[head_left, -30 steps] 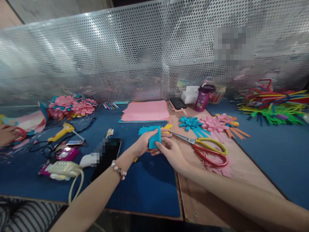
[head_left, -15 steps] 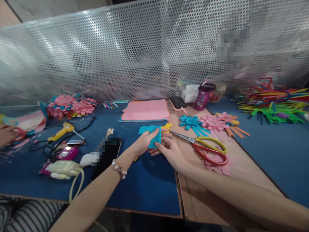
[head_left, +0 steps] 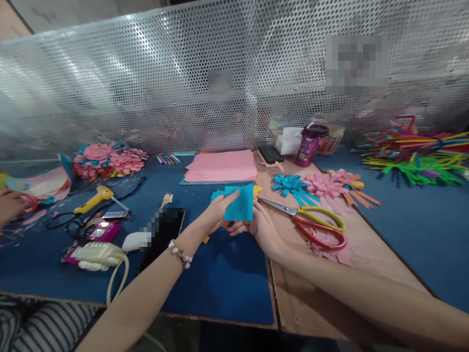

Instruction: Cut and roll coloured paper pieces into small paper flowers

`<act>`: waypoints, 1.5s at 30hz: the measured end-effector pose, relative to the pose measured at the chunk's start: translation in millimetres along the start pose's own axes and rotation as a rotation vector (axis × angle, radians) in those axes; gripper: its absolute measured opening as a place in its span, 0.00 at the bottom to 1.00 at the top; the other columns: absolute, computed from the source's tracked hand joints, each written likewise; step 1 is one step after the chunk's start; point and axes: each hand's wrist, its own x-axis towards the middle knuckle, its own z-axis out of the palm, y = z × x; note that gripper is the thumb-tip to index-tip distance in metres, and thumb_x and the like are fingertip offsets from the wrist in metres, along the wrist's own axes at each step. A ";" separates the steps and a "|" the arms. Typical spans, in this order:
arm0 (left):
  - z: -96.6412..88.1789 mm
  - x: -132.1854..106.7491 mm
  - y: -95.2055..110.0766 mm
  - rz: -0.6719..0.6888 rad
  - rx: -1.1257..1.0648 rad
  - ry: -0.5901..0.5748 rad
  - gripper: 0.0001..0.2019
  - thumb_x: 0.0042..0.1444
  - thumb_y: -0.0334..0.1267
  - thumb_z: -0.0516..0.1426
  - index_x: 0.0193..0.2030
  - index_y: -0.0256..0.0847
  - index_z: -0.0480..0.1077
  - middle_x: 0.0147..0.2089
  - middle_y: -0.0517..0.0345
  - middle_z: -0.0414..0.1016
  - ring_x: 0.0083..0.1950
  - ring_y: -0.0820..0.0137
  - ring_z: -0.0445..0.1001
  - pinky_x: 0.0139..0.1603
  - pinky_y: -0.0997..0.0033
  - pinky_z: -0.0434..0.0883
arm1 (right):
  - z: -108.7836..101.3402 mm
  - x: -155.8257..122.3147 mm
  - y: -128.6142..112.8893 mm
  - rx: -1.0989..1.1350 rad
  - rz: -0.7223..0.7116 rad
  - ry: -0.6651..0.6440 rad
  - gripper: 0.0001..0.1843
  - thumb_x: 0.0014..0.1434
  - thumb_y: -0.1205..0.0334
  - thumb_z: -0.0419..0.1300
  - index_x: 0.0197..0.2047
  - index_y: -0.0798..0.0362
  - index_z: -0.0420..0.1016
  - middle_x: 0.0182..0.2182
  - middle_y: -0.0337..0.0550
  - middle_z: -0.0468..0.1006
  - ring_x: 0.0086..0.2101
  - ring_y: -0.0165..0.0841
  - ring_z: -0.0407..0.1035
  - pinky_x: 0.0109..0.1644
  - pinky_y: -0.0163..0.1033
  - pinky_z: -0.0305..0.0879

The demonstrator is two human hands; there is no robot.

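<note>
Both my hands hold a small turquoise paper piece [head_left: 240,203] just above the blue table mat [head_left: 220,274]. My left hand [head_left: 216,215], with a bead bracelet on its wrist, pinches the paper's left edge. My right hand [head_left: 262,227] grips its lower right edge from below. More turquoise and yellow paper scraps [head_left: 256,189] lie right behind the held piece. Red and yellow scissors [head_left: 311,222] lie on the brown board just to the right of my right hand.
A pink paper stack [head_left: 222,167] lies behind the hands. Paper flowers [head_left: 322,186] and coloured strips [head_left: 417,156] lie right. A black phone [head_left: 163,234], a glue gun [head_left: 95,198] and pink flowers [head_left: 110,159] lie left. Another person's hand [head_left: 9,205] is at the far left. A perforated metal screen [head_left: 234,78] closes the back.
The turquoise paper now shows wider and flatter than before, opened out between the hands. My right hand has shifted to the right along its lower edge.
</note>
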 end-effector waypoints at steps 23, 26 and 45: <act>-27.2 3.3 20.7 0.132 0.480 0.128 0.18 0.48 0.42 0.62 0.43 0.32 0.70 0.36 0.41 0.79 0.26 0.60 0.78 0.13 0.76 0.67 | -10.2 11.6 -52.0 -0.494 0.047 0.107 0.16 0.60 0.52 0.49 0.46 0.53 0.59 0.25 0.39 0.75 0.17 0.28 0.67 0.17 0.32 0.63; -27.3 6.1 18.9 0.145 0.445 0.182 0.16 0.48 0.40 0.63 0.41 0.32 0.70 0.33 0.42 0.78 0.24 0.60 0.78 0.12 0.77 0.65 | -33.4 8.9 -88.9 -1.118 -0.022 0.054 0.12 0.60 0.56 0.49 0.40 0.57 0.67 0.29 0.45 0.75 0.23 0.27 0.68 0.25 0.32 0.63; -20.4 10.7 8.9 0.188 0.413 0.213 0.13 0.49 0.41 0.61 0.36 0.33 0.69 0.28 0.46 0.76 0.22 0.62 0.76 0.12 0.74 0.66 | -124.1 -31.4 -116.1 -2.093 0.257 0.033 0.19 0.51 0.48 0.56 0.36 0.55 0.74 0.28 0.46 0.74 0.24 0.31 0.64 0.25 0.34 0.48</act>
